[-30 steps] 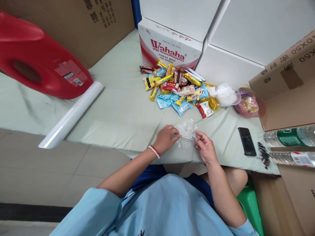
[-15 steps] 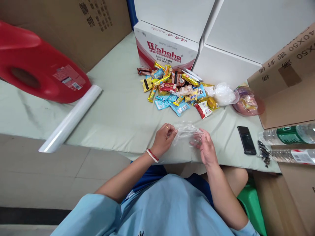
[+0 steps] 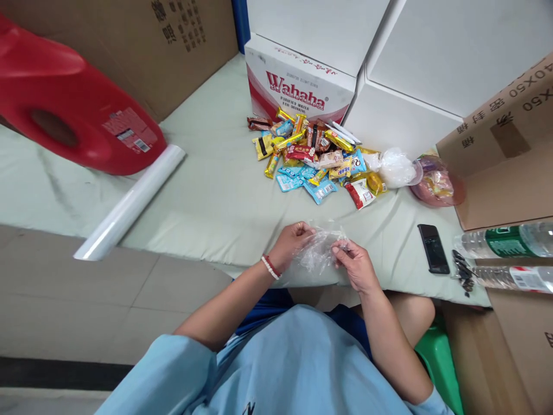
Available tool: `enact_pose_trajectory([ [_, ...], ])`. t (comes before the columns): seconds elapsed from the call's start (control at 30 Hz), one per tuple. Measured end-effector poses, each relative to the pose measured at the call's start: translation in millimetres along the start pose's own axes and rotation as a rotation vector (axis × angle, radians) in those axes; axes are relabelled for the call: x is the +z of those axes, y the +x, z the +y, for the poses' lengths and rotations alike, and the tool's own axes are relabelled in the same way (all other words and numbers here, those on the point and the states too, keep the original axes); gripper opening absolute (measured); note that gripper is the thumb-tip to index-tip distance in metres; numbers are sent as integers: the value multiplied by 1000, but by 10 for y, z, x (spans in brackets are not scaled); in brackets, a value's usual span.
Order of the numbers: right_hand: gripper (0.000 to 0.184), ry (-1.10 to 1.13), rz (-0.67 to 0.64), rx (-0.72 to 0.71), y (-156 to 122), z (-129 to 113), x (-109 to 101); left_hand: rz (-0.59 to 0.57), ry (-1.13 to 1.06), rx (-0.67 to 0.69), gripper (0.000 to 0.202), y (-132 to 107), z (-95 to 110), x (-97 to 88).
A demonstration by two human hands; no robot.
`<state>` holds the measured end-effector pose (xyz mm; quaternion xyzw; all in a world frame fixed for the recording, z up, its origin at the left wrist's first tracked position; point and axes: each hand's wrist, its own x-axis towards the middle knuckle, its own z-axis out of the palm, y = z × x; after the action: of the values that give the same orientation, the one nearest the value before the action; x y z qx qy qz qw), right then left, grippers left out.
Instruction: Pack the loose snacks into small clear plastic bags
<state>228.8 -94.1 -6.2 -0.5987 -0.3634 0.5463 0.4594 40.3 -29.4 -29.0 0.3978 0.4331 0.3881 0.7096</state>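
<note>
Clear plastic film hung crumpled between the two hands, over the near edge of the cloth-covered table; whether it was a bag or a loose sheet could not be told. Left hand: thumb and fingers together, pinched on the film's left side. Right hand: thumb and fingertips likewise closed on its right side.

Handling, judged: film this thin called for a light fingertip pinch near the edge, small rubbing strokes to part clinging layers, and an even, gentle pull to avoid tearing.

Counts, largest first:
- White boxes: at least three, far ahead of the grip.
- Brown cardboard boxes: two upright, one ahead-left, one ahead-right.
- Wahaha carton: one, straight ahead.
- Red jug: one, well left.
- White roll: one, left, just beside the jug.
- Reddish dish: one, ahead-right.
- Bottles: two, lying well right.
- Phone: one, right, between grip and bottles.
- Wrapped snacks: one heap ahead, overlapping; well over ten, exact number not countable.
</note>
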Motion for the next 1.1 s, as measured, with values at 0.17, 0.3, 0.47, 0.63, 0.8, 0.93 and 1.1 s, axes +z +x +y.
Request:
enact_pose_trajectory([
  [0.17, 40, 43, 120, 60, 15, -105, -295, 118, -109, -1, 45, -22, 198, -501],
  [0.3, 44, 22, 117, 112, 39, -123, -422, 331, 49, 7, 41, -72, 285, -961],
  [0.47, 46, 22, 55, 128, 53, -61, -301, 723, 617, 444, 43, -301, 297, -828],
  [0.63, 46, 45, 60, 135, 33, -128, -212, 176, 1006, 886, 98, -516, 116, -181],
  [0.8, 52, -10, 66, 166, 7, -263, -431, -63, 1198, 807, 67, -334, 7, -287],
  [0.93, 52, -102, 5, 244, 49, -363, -758, -262, 1171, 631, 22, -215, 146, -619],
  [1.1, 52, -135, -47, 268, 151, -494, -969, -296, 1095, 708, 32, -262, 248, -666],
])
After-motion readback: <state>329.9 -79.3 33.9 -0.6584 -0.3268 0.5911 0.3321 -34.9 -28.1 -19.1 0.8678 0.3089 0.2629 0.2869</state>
